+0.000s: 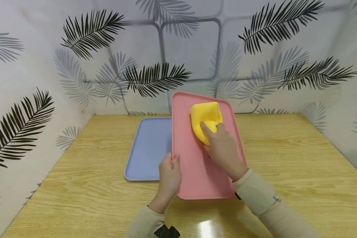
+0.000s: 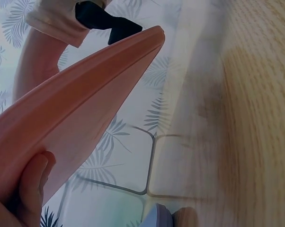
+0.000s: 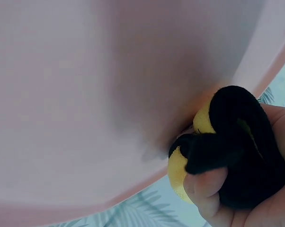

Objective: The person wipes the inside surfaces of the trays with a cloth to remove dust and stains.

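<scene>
A pink tray is tilted up above the table, its left rim held by my left hand. The left wrist view shows the thumb against the side of that tray. My right hand grips a cloth against the upper part of the tray's inner face. From the head the cloth looks yellow; in the right wrist view the bunched cloth shows black with yellow parts, the fingers curled round it. Part of the cloth is hidden behind the right hand.
A blue tray lies on the wooden table, its right part hidden by the pink tray. Behind the table and at both sides hangs a pale leaf-patterned covering.
</scene>
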Motion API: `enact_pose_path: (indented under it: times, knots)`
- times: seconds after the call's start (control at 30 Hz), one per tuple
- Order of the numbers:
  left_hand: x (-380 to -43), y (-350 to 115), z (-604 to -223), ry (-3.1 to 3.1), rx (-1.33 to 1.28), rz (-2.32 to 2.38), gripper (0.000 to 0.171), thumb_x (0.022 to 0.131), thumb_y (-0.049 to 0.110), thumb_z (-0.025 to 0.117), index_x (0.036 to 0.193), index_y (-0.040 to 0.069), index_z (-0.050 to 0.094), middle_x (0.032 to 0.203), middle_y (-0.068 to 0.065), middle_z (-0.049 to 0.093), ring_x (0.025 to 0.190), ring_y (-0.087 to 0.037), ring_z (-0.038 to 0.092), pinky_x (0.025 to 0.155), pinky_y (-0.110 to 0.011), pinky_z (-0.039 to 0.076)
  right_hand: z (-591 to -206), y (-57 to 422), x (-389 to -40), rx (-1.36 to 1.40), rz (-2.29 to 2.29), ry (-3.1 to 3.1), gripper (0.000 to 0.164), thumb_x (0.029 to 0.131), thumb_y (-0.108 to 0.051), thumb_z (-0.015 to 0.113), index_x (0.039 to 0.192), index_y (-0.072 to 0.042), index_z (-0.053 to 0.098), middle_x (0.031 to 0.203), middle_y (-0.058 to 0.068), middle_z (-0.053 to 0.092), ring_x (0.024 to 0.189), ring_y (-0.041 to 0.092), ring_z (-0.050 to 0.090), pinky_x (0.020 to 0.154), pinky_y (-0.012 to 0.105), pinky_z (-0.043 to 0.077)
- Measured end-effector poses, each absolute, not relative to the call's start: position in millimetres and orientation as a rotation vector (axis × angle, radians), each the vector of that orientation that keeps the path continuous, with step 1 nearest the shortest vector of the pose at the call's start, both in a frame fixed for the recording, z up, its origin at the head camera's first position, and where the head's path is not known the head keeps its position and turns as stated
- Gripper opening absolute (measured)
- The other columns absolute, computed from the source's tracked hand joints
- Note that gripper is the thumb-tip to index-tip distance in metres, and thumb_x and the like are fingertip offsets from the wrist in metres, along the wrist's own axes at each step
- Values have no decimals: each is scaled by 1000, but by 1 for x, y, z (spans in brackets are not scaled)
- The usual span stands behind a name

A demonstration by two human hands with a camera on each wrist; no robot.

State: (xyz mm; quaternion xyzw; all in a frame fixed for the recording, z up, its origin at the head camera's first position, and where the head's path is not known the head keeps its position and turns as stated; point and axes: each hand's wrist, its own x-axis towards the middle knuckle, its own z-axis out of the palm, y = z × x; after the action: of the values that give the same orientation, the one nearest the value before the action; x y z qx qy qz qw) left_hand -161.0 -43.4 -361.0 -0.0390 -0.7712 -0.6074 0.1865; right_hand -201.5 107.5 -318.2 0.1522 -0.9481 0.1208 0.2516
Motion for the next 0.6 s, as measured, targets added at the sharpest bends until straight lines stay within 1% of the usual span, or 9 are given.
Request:
enact_pose_path:
  times: [0.33,0.47,0.6]
  knots:
    - [-164,-41,-367,-2190,-128,-1759,18,91,1,45,76,-5,52,55,1,37,50,-10,40,44,-23,34,-319,86,-192,470,296,-2493,56,71,-12,74,123,-18,55,92,25,47,49,24,41,38,34,41]
    - [-164,-40,-367,-2197,-135,-1748,20,91,1,45,72,-3,50,54,1,35,49,-10,38,43,-22,31,-320,81,-187,498,293,-2468,56,71,-10,75,123,-18,55,92,26,48,49,25,42,37,34,40]
    - [-163,-40,-367,-2201,-141,-1759,20,91,1,45,72,-3,50,54,1,38,48,-9,40,43,-22,34,-322,78,-182,519,276,-2441,53,71,-9,74,121,-18,56,90,26,48,48,25,42,35,33,40]
